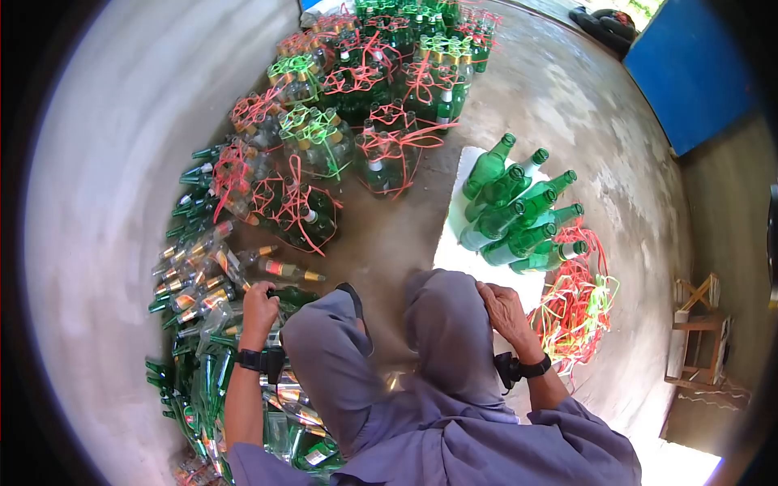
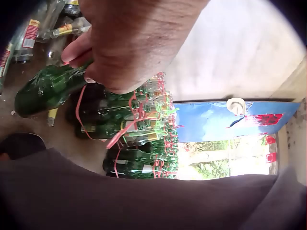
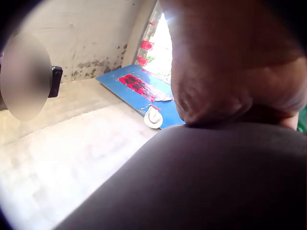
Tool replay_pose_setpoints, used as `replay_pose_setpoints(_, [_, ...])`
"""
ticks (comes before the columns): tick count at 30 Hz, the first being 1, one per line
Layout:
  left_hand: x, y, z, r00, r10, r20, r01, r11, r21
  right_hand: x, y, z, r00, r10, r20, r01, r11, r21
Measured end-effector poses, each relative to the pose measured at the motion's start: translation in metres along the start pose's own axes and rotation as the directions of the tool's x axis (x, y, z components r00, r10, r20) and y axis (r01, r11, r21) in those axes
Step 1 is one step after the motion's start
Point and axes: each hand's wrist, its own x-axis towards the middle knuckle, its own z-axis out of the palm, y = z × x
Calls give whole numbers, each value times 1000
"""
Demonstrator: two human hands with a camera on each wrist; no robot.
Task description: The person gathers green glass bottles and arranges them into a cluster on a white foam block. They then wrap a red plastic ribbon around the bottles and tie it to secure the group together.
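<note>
My left hand [image 1: 260, 312] grips a green glass bottle [image 2: 50, 88] by its neck, its body pointing away from the palm. In the head view this bottle lies sideways beside my left knee, above the heap of loose bottles [image 1: 215, 364]. My right hand [image 1: 504, 312] rests on my right knee with nothing in it; in the right wrist view its palm side lies against the trouser cloth [image 3: 192, 177]. Just beyond that knee, several green bottles [image 1: 519, 215] stand upright, close together on a white board [image 1: 447, 243].
Bundles of bottles tied with red and green string [image 1: 316, 138] stand at the front left. A tangle of red and green string [image 1: 571, 316] lies right of the board. A blue door panel [image 1: 689, 77] is at the far right, and a small wooden stool [image 1: 698, 332] stands near the right wall.
</note>
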Motion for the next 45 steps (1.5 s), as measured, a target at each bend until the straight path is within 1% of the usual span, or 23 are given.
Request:
replay_pose_setpoints(3, [24, 34, -22, 998, 44, 38, -44, 999, -2, -13, 15, -6, 997, -71, -3, 71, 997, 16])
replay_pose_setpoints(4, [30, 42, -27, 991, 129, 21, -129, 992, -8, -17, 23, -9, 998, -70, -6, 70, 997, 19])
replay_pose_setpoints(6, [42, 65, -42, 974, 224, 21, -224, 974, -32, -26, 41, -13, 981, 153, 117, -161, 985, 63])
replay_pose_setpoints(7, [45, 87, -53, 973, 228, 21, -227, 973, -28, -32, 47, -14, 982, 152, 115, -161, 985, 67])
replay_pose_setpoints(9, [53, 128, -73, 981, 168, 99, -161, 984, -75, -46, 60, -15, 976, 194, 94, -183, 976, -115])
replay_pose_setpoints(10, [59, 135, -76, 958, 271, 92, -273, 962, 9, -55, 70, -12, 984, 172, 56, -161, 975, -152])
replay_pose_setpoints(11, [63, 146, -81, 957, 276, 91, -278, 960, 10, -64, 80, -10, 984, 172, 51, -162, 975, -149])
replay_pose_setpoints(14, [74, 181, -88, 907, 411, 90, -414, 910, 14, -86, 110, -2, 947, 239, 216, -216, 969, -123])
replay_pose_setpoints(15, [75, 191, -89, 904, 418, 91, -421, 907, 15, -96, 116, -3, 948, 239, 210, -218, 969, -119])
replay_pose_setpoints(17, [73, 214, -91, 904, 419, 83, -419, 908, -22, -114, 129, -5, 831, 366, 419, -345, 930, -126])
replay_pose_setpoints(19, [70, 226, -88, 896, 435, 89, -433, 901, -40, -127, 137, -11, 834, 317, 452, -311, 946, -89])
replay_pose_setpoints(22, [63, 236, -85, 884, 459, 96, -453, 888, -75, -146, 140, -33, 698, 418, 581, -446, 889, -104])
replay_pose_setpoints(27, [55, 235, -74, 863, 497, 93, -484, 865, -133, -161, 143, -71, 726, 507, 464, -554, 831, -42])
replay_pose_setpoints(29, [48, 242, -73, 843, 505, 183, -501, 863, -71, -167, 161, -82, 840, 388, 379, -325, 919, -222])
replay_pose_setpoints(31, [39, 247, -72, 841, 508, 188, -511, 859, -38, -172, 155, -95, 847, 386, 365, -301, 915, -268])
replay_pose_setpoints(33, [31, 250, -70, 831, 496, 253, -509, 861, -18, -178, 143, -110, 795, 450, 406, -252, 855, -453])
replay_pose_setpoints(34, [29, 247, -66, 829, 502, 244, -509, 860, -42, -183, 147, -116, 841, 369, 396, -147, 860, -489])
replay_pose_setpoints(35, [26, 245, -63, 834, 498, 236, -505, 862, -34, -183, 151, -126, 844, 358, 399, -135, 862, -488])
replay_pose_setpoints(37, [22, 243, -56, 820, 510, 260, -525, 851, -11, -178, 148, -143, 814, 409, 411, -54, 759, -648])
replay_pose_setpoints(41, [21, 236, -31, 797, 527, 293, -550, 835, -4, -158, 152, -146, 897, 346, 273, -108, 774, -624])
replay_pose_setpoints(42, [23, 234, -22, 797, 511, 322, -540, 842, 1, -153, 137, -138, 943, 272, 190, -140, 846, -515])
replay_pose_setpoints(43, [24, 233, -14, 803, 507, 313, -536, 844, 6, -148, 133, -126, 972, 180, 151, -91, 881, -464])
replay_pose_setpoints(45, [26, 232, 4, 775, 540, 328, -564, 825, -24, -139, 121, -100, 982, 130, 134, -104, 977, -186])
